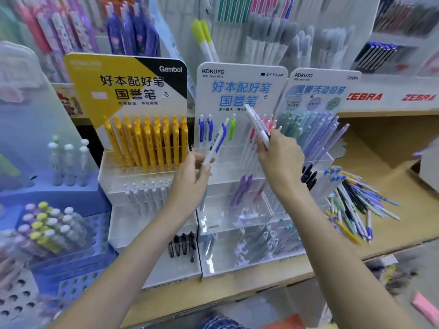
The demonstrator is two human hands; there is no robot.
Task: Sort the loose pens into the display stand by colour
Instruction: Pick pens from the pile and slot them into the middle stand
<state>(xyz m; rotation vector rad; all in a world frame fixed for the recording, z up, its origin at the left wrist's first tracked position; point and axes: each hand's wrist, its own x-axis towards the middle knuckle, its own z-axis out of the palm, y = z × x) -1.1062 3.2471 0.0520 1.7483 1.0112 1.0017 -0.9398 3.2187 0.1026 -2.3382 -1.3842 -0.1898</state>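
low in the frame our forearms reach up to the middle display stand [240,191]. our left hand [192,184], left of centre, has its grip pinched on a blue-clipped pen [215,148]; our right hand [280,162], right of centre, has its grip clenched round a pink and white pen [257,127]. we judge these pens light, stiff and slick, best held mid-barrel. the loose pens [356,207] lie heaped at the right on the wooden shelf [380,143]. the acrylic slots look narrow and their edges close, with open room only above the upper row, beneath the backing card [240,89].
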